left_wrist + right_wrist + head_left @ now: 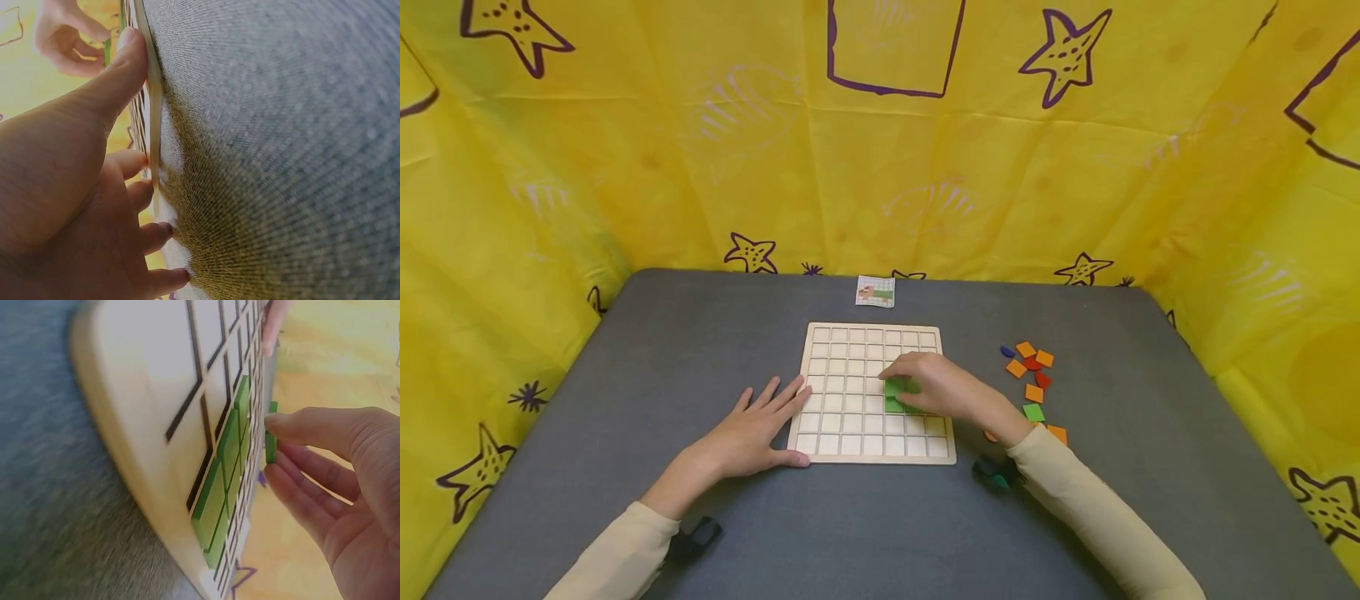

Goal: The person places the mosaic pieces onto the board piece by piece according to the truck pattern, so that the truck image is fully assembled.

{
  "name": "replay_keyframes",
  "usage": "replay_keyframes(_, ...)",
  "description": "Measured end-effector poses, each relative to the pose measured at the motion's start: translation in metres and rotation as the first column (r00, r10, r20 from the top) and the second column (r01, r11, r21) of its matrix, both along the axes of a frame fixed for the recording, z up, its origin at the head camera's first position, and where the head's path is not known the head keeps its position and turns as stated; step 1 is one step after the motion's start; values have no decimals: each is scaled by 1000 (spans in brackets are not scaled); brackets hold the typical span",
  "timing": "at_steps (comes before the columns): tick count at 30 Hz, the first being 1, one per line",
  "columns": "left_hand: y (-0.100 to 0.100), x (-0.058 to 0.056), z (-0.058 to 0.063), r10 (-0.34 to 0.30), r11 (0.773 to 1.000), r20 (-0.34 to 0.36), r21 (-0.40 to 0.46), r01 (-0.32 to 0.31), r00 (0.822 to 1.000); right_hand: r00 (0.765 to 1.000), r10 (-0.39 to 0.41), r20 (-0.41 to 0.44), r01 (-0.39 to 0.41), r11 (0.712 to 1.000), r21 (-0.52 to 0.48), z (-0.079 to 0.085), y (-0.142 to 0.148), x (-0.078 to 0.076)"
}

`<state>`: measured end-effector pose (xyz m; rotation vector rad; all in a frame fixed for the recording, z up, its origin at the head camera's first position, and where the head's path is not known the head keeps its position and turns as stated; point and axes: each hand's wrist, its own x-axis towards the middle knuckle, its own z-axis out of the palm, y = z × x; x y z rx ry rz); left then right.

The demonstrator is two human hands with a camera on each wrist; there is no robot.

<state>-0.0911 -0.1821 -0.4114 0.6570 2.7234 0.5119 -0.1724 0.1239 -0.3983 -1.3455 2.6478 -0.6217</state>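
At center of head view: pale wooden grid board (852,403), green tiles (892,405) seated right of its middle, right hand (942,387) over them. Gray table (820,533), yellow starfish-print cloth (880,150) around. Left wrist: left hand (75,172) spread, fingers touching board edge; gray surface fills the right side. Right wrist: thumb and fingers pinch a thin green tile (270,449), edge-on, just above board; yellow cloth behind.

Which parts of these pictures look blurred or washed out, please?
Head view: the grid board looks fairly crisp; left wrist view: the yellow backdrop is washed out, the right hand soft; right wrist view: the board's near corner is blurred.
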Motion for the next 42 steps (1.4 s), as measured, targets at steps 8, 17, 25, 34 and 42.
replay_keyframes(8,1,2,1,3,1000,3,9,-3,1000,1000,26,13,-25,999,-29,0,-12,-10)
replay_keyframes(17,0,1,2,11,1000,7,-5,-11,1000,999,17,44,-17,1000,0,-5,-30,-17)
replay_keyframes(25,2,0,2,10,1000,10,-17,-10,1000,997,-15,81,15,1000,3,-7,-29,-17)
replay_keyframes(34,1,0,2,5,1000,8,-16,-5,1000,996,12,94,-8,999,-37,-9,-26,-16)
replay_keyframes(42,2,-1,2,5,1000,12,-14,-5,1000,999,14,53,-12,999,-32,-7,-21,-15)
